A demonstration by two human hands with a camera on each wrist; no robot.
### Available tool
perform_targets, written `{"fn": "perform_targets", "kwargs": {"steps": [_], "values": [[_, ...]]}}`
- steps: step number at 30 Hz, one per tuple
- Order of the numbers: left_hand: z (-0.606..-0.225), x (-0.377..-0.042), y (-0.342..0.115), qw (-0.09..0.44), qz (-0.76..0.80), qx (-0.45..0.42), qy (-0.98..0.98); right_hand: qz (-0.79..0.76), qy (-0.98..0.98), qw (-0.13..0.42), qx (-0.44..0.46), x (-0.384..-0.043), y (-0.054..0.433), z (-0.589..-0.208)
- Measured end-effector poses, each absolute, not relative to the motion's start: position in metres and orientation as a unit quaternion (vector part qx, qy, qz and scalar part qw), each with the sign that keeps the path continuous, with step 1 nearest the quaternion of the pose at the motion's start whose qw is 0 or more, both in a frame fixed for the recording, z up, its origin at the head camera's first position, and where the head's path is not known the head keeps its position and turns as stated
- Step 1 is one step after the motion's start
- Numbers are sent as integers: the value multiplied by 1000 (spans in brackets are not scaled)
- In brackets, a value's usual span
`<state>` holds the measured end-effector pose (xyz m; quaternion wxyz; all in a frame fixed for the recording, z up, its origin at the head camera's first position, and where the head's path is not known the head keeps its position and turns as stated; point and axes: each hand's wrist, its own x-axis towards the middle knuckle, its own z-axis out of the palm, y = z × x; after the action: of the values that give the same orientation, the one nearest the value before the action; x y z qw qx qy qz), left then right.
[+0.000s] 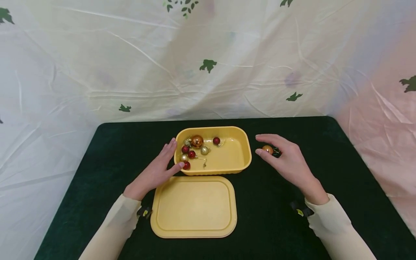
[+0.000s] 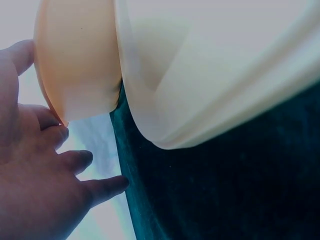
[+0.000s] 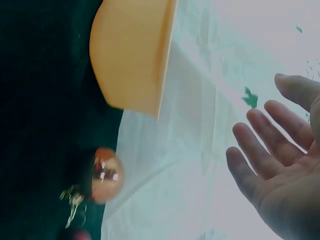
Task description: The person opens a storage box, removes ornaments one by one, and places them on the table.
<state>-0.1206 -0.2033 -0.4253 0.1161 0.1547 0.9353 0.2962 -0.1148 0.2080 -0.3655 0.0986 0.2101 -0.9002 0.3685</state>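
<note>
A yellow plastic box [image 1: 221,169] holds several small red, gold and copper Christmas baubles, most of them at its left end, such as a large copper bauble [image 1: 196,141]. My left hand [image 1: 158,167] rests against the box's left end with fingers spread and mostly straight, the thumb by the near corner. To the right of the box, my right hand [image 1: 287,155] hovers with thumb and fingers apart around a copper bauble [image 3: 107,176] on the table. Nothing is in that hand's grasp. Beside this bauble lie a gold string [image 3: 74,204] and a red bauble [image 3: 75,234], partly cut off.
In front of the box lies its flat yellow lid [image 1: 194,207]. A dark green cloth [image 1: 266,224] covers the table. Pale fabric with green leaf shapes [image 1: 208,65] hangs behind and along both sides.
</note>
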Motion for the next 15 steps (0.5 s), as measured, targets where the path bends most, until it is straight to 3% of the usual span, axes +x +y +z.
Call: {"fn": "perform_targets", "kwargs": {"steps": [15], "values": [[-425,-120,-204,113,301,158,934,368,-891,25,264,-139,150,-371]]}}
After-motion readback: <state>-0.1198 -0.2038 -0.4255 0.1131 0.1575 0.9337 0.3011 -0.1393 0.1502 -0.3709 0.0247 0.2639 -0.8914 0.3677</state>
